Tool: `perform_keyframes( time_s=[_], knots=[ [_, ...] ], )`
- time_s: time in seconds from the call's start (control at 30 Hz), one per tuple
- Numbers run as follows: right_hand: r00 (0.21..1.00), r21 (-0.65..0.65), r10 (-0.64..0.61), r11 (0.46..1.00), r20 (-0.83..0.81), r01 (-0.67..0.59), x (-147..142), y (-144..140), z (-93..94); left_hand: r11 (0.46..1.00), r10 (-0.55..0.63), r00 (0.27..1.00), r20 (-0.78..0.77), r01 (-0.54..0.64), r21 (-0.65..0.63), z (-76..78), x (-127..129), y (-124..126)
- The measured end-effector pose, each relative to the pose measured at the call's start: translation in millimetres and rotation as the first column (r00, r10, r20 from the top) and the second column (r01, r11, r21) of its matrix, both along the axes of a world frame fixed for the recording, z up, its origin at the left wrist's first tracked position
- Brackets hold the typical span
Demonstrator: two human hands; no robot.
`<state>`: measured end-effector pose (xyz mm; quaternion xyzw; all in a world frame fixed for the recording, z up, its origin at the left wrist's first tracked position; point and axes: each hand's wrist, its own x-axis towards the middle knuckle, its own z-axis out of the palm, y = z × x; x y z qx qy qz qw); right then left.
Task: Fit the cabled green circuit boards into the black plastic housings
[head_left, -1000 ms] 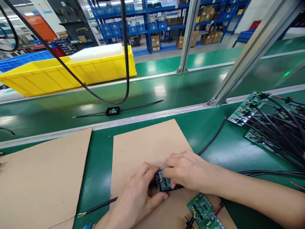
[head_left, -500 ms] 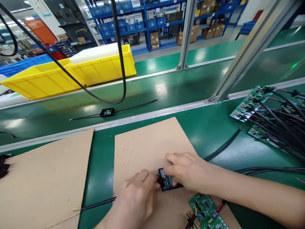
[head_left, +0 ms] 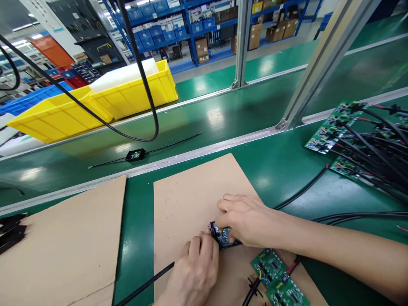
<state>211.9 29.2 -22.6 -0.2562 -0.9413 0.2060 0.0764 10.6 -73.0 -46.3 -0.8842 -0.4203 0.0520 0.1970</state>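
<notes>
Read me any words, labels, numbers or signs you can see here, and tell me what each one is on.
None can be read.
Small board held by the left hand and right hand: markings too small.
Green boards on the cardboard: white print blurred.
Board pile: print too small.
Shelf boxes: labels blurred.

- An electronics assembly factory, seen from a seat at a production line.
- A green conveyor belt (head_left: 223, 114) runs past the green bench (head_left: 287, 170).
- Wired circuit boards (head_left: 353, 140) lie heaped at the right.
- Yellow bins (head_left: 95, 102) stand far left.
- Blue storage racks (head_left: 178, 29) hold cartons and small crates far behind.
</notes>
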Motion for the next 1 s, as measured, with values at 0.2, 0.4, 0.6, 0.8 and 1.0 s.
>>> perform_keyframes(
  time_s=[0.2, 0.4, 0.6, 0.8, 1.0],
  knots=[
    [0.999, -0.082, 0.003, 0.997, 0.044, 0.0, -12.7, 5.3, 7.6, 0.997, 0.063, 0.986, 0.157, -0.057, -0.044, -11.4, -2.3, -1.6],
    [0.961, -0.122, -0.055, 0.988, 0.272, 0.091, -44.0, 13.7, 13.8, 0.987, 0.039, 0.948, 0.315, 0.013, -0.159, -4.2, -10.0, 3.6],
    [0.987, -0.042, -0.073, 0.996, 0.142, 0.08, -26.0, 6.8, 10.1, 0.955, 0.121, 0.864, 0.488, 0.031, -0.294, 22.2, -13.8, 17.8],
    [0.99, -0.029, -0.139, 0.99, 0.022, 0.14, 14.5, -16.3, 7.0, 0.882, -0.091, 0.826, 0.557, 0.326, -0.34, 28.2, -3.4, 16.2],
    [0.99, -0.084, -0.137, 0.987, 0.039, 0.139, 14.4, -16.8, 1.6, 0.875, -0.236, 0.85, 0.472, 0.396, -0.277, 13.2, -2.6, 33.8]
  ],
)
